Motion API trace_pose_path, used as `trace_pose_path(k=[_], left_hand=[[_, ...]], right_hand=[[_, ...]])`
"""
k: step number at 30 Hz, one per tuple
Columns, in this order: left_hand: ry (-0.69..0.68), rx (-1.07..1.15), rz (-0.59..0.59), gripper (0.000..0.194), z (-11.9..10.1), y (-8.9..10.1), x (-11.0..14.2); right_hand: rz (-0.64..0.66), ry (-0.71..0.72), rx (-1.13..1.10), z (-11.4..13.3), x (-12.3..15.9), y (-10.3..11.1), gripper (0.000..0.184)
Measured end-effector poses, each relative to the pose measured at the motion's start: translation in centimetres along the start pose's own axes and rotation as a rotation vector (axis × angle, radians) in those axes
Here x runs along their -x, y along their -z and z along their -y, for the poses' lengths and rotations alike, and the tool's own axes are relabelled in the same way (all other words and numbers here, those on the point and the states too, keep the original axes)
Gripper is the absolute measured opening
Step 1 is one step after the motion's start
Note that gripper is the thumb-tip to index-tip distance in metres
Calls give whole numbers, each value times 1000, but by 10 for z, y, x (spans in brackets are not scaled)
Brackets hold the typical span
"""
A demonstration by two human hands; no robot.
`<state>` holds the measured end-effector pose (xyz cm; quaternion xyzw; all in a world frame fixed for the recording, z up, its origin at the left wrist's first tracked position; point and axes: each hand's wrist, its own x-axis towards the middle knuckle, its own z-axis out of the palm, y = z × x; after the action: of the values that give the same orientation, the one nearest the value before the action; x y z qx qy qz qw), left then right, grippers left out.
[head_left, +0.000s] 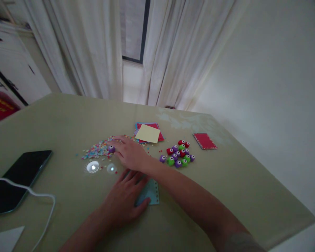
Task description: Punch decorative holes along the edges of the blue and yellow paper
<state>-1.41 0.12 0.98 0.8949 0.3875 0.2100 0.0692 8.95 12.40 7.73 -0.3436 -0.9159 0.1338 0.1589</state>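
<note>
My left hand lies flat with fingers spread on a light blue card that has a row of small holes along its edge. Crossing above it, my right hand reaches over the left side of a heap of small colourful pieces. A purple ball with an eye on it sits between the thumb and fingers of this hand, which appear closed around it. Two small shiny round pieces, one larger and one smaller, lie just in front of the heap.
Behind the hands are stacked cards with a pale yellow sheet on top. Purple, green and red eye balls cluster to the right, near a red card. A black tablet and white cable lie left.
</note>
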Motion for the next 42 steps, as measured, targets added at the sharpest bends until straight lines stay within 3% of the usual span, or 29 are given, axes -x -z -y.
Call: trace_pose_path(k=[2, 4, 7, 9, 11, 16, 19, 22, 25, 32, 42], left_hand=[[-2, 6, 13, 59, -1, 3, -1], [6, 8, 18, 57, -2, 5, -2], [20, 1, 19, 60, -4, 5, -3], [32, -5, 16, 61, -4, 5, -2], [52, -17, 4, 59, -4, 3, -1], [48, -70, -34, 67, 2, -5, 2], [24, -97, -29, 73, 5, -7, 3], [17, -122, -23, 75, 5, -5, 3], [5, -148, -24, 74, 4, -2, 1], [11, -156, -17, 74, 2, -1, 1], [14, -172, -16, 73, 2, 0, 2]], right_hand=[[76, 72, 55, -4, -22, -16, 36], [141, 36, 70, -9, -32, -23, 31], [50, -68, 13, -15, -15, -15, 20], [-151, -161, -123, -16, 16, -3, 25], [-274, -223, -254, -18, 58, 9, 24], [-314, -314, -294, -25, 162, 15, 28], [-317, -318, -267, -31, 192, 8, 26], [-233, -320, -264, -34, 197, 6, 25], [-173, -336, -259, -33, 193, 7, 36], [-169, -446, -279, -29, 196, 12, 28], [-179, -477, -317, -28, 194, 11, 22]])
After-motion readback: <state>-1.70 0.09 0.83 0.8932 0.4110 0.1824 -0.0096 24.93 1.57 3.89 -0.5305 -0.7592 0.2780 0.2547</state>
